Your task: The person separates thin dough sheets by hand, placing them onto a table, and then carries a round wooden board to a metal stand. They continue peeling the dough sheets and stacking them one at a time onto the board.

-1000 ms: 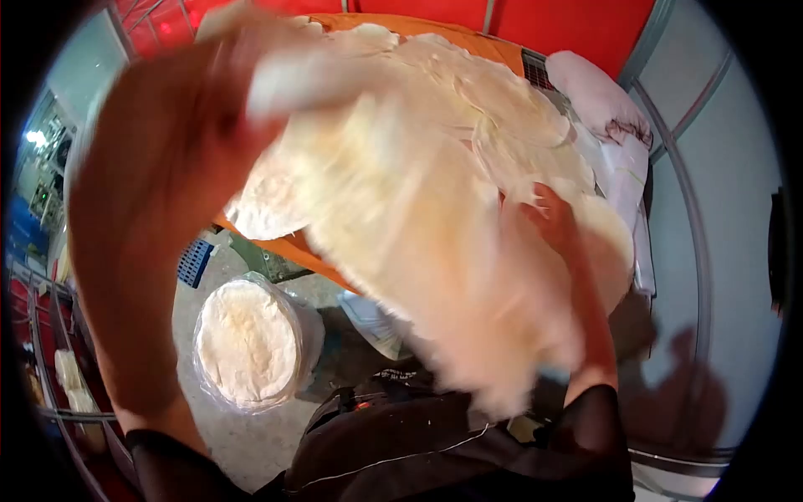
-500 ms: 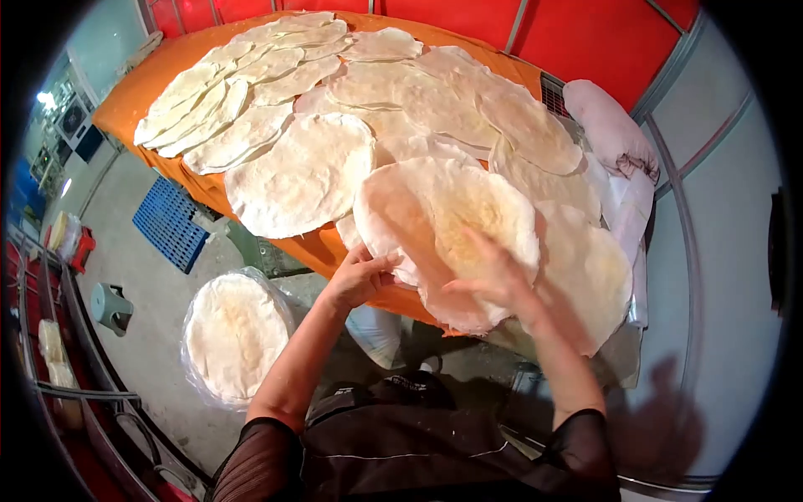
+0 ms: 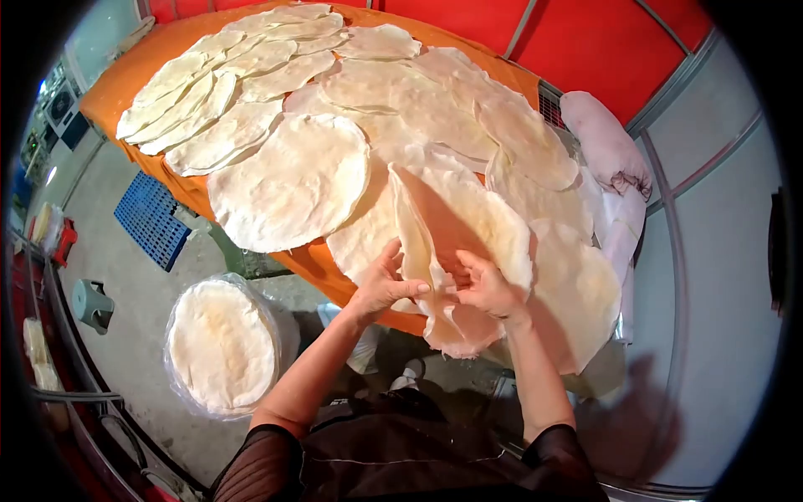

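Observation:
A large, thin, floppy round flatbread, cream coloured with a frayed near edge, is between my hands at the table's front edge. Its left side is folded up into a standing flap. My left hand grips that flap from the left, thumb toward the near fold. My right hand is closed on the near part of the same sheet, with fingers curled at the fold and partly hidden. Beneath and beside it lie more flatbreads, one whole round on the left and another on the right.
Overlapping flatbreads cover much of the orange cloth on the table. A plastic-wrapped stack of rounds stands on the floor at left, near a blue plastic pallet and a grey-green stool. A pinkish roll lies at the right end.
The flatbread's left side has risen into an upright flap. My right hand has moved from spread over the sheet to curled at its near fold. My left hand has moved slightly right.

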A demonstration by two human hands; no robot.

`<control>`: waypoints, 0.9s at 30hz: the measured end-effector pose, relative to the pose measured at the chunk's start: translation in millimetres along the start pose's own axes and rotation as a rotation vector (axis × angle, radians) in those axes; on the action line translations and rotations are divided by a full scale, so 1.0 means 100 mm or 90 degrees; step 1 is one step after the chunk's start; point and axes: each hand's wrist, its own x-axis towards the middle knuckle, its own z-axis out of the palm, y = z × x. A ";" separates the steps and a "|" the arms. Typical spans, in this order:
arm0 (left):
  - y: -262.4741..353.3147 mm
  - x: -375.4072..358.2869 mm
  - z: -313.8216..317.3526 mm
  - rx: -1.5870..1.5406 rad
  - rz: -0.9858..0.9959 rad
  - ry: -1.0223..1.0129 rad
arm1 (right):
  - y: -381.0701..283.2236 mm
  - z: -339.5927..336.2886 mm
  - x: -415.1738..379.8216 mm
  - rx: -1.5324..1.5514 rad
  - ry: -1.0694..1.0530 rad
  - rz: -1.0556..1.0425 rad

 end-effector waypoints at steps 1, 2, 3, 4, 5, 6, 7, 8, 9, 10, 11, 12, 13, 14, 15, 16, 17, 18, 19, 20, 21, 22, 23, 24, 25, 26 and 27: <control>-0.02 0.04 0.02 -0.008 0.013 -0.011 | -0.09 -0.02 -0.03 -0.036 0.009 0.013; -0.04 0.09 0.05 -0.016 0.025 -0.022 | -0.21 -0.03 -0.08 -0.071 0.018 0.027; -0.06 0.12 0.06 -0.024 0.035 -0.033 | -0.31 -0.04 -0.11 -0.105 0.027 0.042; 0.00 0.13 0.12 -0.024 0.004 -0.028 | -0.33 0.01 -0.11 -0.101 0.079 -0.030; -0.01 0.15 0.14 -0.040 0.010 -0.031 | -0.34 0.03 -0.07 -0.186 0.132 -0.054; -0.02 0.18 0.17 -0.055 0.015 -0.034 | -0.35 0.04 -0.02 -0.270 0.185 -0.079; -0.02 0.20 0.18 -0.069 0.021 -0.037 | -0.36 0.08 0.02 -0.354 0.237 -0.104; -0.03 0.21 0.19 -0.058 0.018 -0.033 | -0.28 0.11 0.09 -0.440 0.319 -0.153; -0.04 0.22 0.19 -0.046 0.014 -0.028 | -0.16 0.02 0.13 -0.348 0.318 -0.136; -0.04 0.22 0.19 -0.033 0.011 -0.023 | 0.01 -0.12 0.18 -0.256 0.314 -0.120; -0.01 0.20 0.19 -0.031 -0.010 -0.004 | 0.06 -0.17 0.22 -0.164 0.307 -0.103; 0.04 0.15 0.19 -0.029 -0.031 0.018 | 0.09 -0.18 0.23 -0.172 0.329 -0.125; 0.05 0.11 0.19 -0.028 -0.053 0.039 | 0.10 -0.15 0.24 -0.179 0.352 -0.145; 0.04 0.10 0.20 0.014 -0.049 0.067 | 0.12 -0.11 0.25 -0.185 0.376 -0.164; 0.02 0.09 0.19 0.049 -0.033 0.070 | 0.14 -0.02 0.28 -0.213 0.363 -0.174; -0.01 0.09 0.16 0.086 -0.017 0.073 | 0.16 0.09 0.32 -0.241 0.350 -0.184; -0.01 0.09 0.13 0.123 0.000 0.077 | 0.19 0.15 0.35 -0.267 0.335 -0.196; 0.01 0.07 0.11 0.115 0.004 0.050 | 0.29 0.08 0.37 -0.321 0.341 -0.125; 0.05 0.05 0.11 0.105 0.008 0.022 | 0.16 0.13 0.37 -0.294 0.325 -0.117; 0.09 0.04 0.13 0.093 0.013 -0.006 | -0.11 0.21 0.35 -0.269 0.310 -0.107; 0.13 0.04 0.16 0.052 -0.006 -0.010 | -0.33 0.26 0.34 -0.246 0.295 -0.097; 0.19 0.06 0.20 0.010 -0.025 -0.016 | -0.44 0.25 0.34 -0.403 0.315 -0.116; 0.22 0.08 0.23 -0.032 -0.044 -0.024 | -0.44 0.21 0.38 -0.406 0.300 -0.118; 0.21 0.11 0.26 -0.031 -0.040 -0.010 | -0.41 0.16 0.42 -0.410 0.287 -0.120; 0.18 0.12 0.26 -0.013 -0.039 -0.006 | -0.40 0.11 0.44 -0.414 0.274 -0.123; 0.14 0.14 0.24 0.006 -0.037 -0.001 | -0.44 0.10 0.43 -0.289 0.247 -0.096; 0.13 0.16 0.23 0.025 -0.035 0.006 | -0.50 0.09 0.41 -0.163 0.216 -0.069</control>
